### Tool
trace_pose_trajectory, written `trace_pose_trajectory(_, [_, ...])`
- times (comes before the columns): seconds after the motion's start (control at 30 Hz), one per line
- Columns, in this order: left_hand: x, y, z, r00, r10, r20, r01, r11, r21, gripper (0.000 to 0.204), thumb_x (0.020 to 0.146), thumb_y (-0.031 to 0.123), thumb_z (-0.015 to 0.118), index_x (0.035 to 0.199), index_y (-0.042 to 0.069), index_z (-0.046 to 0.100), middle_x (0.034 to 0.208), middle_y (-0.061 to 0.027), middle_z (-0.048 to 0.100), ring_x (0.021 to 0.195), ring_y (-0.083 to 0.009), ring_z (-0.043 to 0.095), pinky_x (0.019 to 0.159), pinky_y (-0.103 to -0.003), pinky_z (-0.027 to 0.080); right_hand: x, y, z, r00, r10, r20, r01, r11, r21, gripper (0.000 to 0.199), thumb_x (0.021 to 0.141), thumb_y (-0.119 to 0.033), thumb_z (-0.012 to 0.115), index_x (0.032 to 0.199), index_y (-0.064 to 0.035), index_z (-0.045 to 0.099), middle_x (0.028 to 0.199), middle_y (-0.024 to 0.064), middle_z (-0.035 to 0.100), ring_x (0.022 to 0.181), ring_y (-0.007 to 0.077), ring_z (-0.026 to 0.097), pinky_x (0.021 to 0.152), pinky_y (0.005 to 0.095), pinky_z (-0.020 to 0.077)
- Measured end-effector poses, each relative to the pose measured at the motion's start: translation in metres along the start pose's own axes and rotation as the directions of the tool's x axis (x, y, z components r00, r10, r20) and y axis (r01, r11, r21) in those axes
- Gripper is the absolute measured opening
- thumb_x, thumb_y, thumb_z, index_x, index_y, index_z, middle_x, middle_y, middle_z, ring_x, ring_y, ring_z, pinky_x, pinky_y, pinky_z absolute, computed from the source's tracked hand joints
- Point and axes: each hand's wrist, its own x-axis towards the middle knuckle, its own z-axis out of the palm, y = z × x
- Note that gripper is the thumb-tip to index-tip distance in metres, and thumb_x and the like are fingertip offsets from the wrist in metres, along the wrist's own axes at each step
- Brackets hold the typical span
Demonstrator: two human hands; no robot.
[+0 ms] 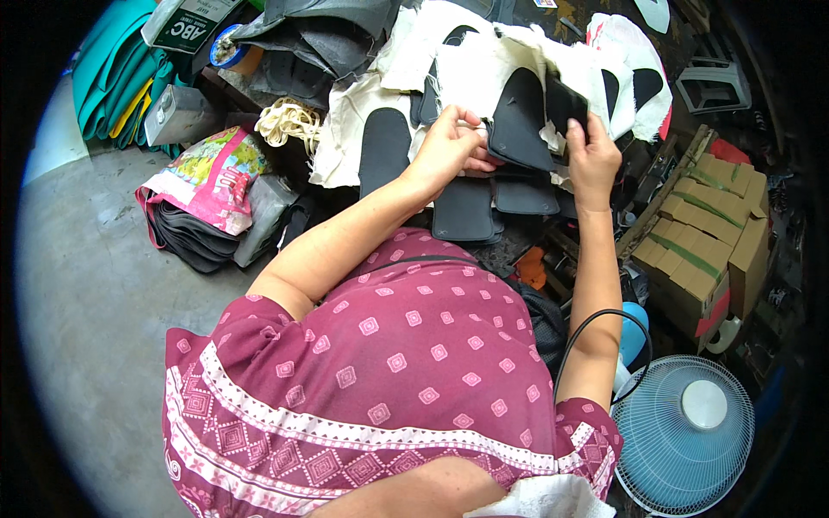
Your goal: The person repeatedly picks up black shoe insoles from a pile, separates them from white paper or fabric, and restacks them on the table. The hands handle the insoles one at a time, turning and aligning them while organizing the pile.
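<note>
1. Upper left: a dark green rectangular label with white lettering (192, 24), lying beside a roll of blue tape (226, 45).
2. Just below, a grey rectangular box (177, 115) leaning against folded teal sheets (117, 78).
3. On the floor at left: a bright printed bag (211, 173) in pink, green and yellow, resting on a stack of dark flat pieces (186, 242).
4. At right: stacked brown cardboard boxes (704, 250) bound with green tape.
5. Held up between both hands: a dark shoe-shaped fabric piece (518, 121) edged with cream cloth.
6. Left hand (449, 147): fingers curled and closed on the piece's left edge, thumb under it.
7. Right hand (592, 155): closed around the piece's right side, fingers wrapped over its top edge.
8. Directly below the hands: more dark cut pieces (466, 211) lying flat in an overlapping pile.
9. Behind: cream cloth panels (471, 73) with dark shapes attached, heaped across a cluttered work surface.
10. Left and lower left: bare grey concrete floor (86, 302).
11. Lower right: a pale blue floor fan (686, 432), near the right elbow.
</note>
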Motion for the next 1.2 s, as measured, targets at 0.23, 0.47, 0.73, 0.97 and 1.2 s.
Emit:
trace_pose_trajectory(0.23, [0.005,0.0,0.0,0.993,0.067,0.097,-0.062,0.997,-0.047,0.032,0.092,0.004,0.062,0.118,0.003,0.042,0.096,-0.0107,0.061,0.086,-0.0177,0.066,0.075,-0.032,0.059,-0.004,0.008,-0.013,0.997,-0.018,-0.069,0.02,0.999,0.031,0.025,0.088,-0.017,0.067,0.105,0.0013,0.066,0.084,0.0198,0.067,0.074,0.0339,0.067,0.067,0.0383,0.0522])
trace_pose_trajectory(0.47, [0.005,0.001,0.003,0.976,0.165,0.14,-0.167,0.986,0.002,0.032,0.091,0.002,0.061,0.117,0.004,0.043,0.098,-0.0111,0.059,0.086,-0.0169,0.064,0.078,-0.035,0.058,-0.021,-0.002,-0.001,0.999,-0.049,0.015,0.048,0.998,0.05,0.018,0.089,-0.013,0.063,0.102,-0.001,0.064,0.084,0.017,0.066,0.075,0.0334,0.067,0.067,0.0395,0.0514])
trace_pose_trajectory(0.73, [0.008,0.008,0.021,0.995,0.006,0.099,-0.008,1.0,0.023,0.043,0.094,0.005,0.057,0.126,0.004,0.029,0.109,-0.0194,0.058,0.087,-0.0291,0.07,0.064,-0.035,0.062,-0.025,0.0,-0.002,0.997,-0.054,0.05,0.047,0.991,0.122,0.017,0.089,-0.012,0.064,0.102,-0.0007,0.064,0.082,0.0181,0.065,0.069,0.0339,0.063,0.065,0.0384,0.0504])
trace_pose_trajectory(0.97, [-0.02,0.062,0.03,0.939,0.263,0.222,-0.3,0.941,0.153,0.043,0.088,-0.005,0.051,0.127,0.005,0.035,0.111,-0.0123,0.052,0.091,-0.0166,0.062,0.064,-0.028,0.06,-0.002,0.039,-0.026,0.904,0.337,-0.262,-0.137,0.81,0.571,0.013,0.096,-0.011,0.059,0.088,0.0,0.059,0.08,0.0012,0.064,0.064,0.0091,0.054,0.057,0.0257,0.047])
trace_pose_trajectory(1.2, [0.033,0.122,0.027,0.782,0.592,0.193,-0.616,0.781,0.104,0.038,0.087,0.002,0.055,0.123,0.005,0.044,0.106,-0.0113,0.056,0.089,-0.0169,0.061,0.07,-0.033,0.056,-0.01,0.053,-0.057,0.785,0.586,-0.202,-0.229,0.578,0.783,0.009,0.096,-0.01,0.056,0.099,-0.0046,0.062,0.09,0.0019,0.067,0.071,0.0098,0.062,0.052,0.0249,0.0514])
